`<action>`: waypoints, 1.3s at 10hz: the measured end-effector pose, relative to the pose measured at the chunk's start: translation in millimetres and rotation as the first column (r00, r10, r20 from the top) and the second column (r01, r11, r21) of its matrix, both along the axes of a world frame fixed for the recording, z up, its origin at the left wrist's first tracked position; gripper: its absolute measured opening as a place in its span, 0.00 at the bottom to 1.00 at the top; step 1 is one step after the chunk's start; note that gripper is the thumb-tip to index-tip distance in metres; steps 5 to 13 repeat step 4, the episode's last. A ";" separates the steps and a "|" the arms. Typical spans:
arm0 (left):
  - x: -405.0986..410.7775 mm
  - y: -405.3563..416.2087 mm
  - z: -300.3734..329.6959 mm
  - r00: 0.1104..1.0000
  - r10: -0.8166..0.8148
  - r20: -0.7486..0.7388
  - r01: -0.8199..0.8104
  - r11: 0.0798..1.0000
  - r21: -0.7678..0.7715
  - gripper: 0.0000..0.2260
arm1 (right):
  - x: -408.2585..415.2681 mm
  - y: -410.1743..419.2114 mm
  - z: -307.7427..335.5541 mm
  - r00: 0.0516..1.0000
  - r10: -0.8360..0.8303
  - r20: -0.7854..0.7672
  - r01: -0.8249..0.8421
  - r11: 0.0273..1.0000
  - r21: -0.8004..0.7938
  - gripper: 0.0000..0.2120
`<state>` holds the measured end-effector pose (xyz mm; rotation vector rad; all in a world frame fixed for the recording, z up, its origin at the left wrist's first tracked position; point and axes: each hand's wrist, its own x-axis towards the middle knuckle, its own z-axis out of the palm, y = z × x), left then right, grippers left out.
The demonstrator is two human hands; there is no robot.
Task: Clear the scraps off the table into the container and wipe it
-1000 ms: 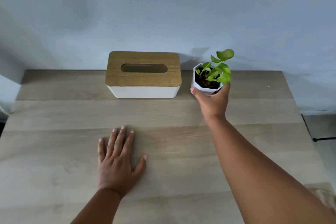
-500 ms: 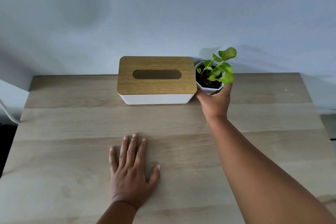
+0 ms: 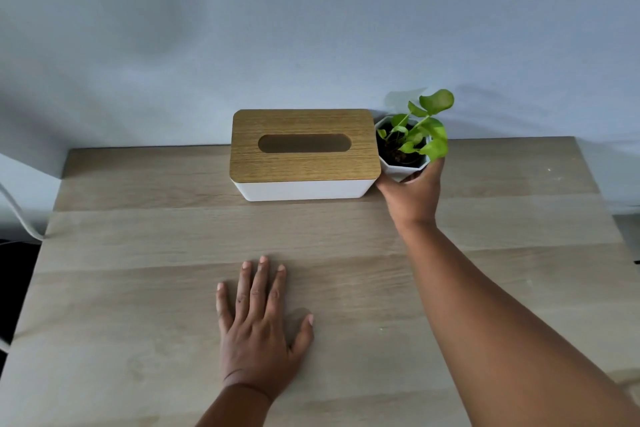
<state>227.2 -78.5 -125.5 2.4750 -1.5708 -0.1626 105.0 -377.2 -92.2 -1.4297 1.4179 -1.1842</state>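
Note:
A light wooden table (image 3: 145, 288) fills the lower view. My right hand (image 3: 412, 194) is stretched to the far edge and grips a small white faceted pot with a green plant (image 3: 403, 168), held close against the right end of a tissue box. That tissue box (image 3: 304, 152) is white with a wooden slotted lid and stands at the back middle. My left hand (image 3: 259, 329) lies flat on the table near the front, palm down, fingers spread, holding nothing. No scraps or cloth are visible.
A pale blue-grey wall (image 3: 311, 28) runs right behind the table's far edge. A white cable (image 3: 20, 218) hangs off the left side. The floor shows dark beyond the table's left and right edges.
My right hand has carried the plant pot leftward and back, so it now sits against the tissue box's right end. My left hand stays flat. The view has shifted.

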 end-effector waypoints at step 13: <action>-1.0 -0.7 0.2 1.000 -0.014 -0.001 0.014 0.998 -0.056 0.37 | -25.3 23.1 2.4 0.999 0.024 -0.046 -0.023 0.999 0.039 0.44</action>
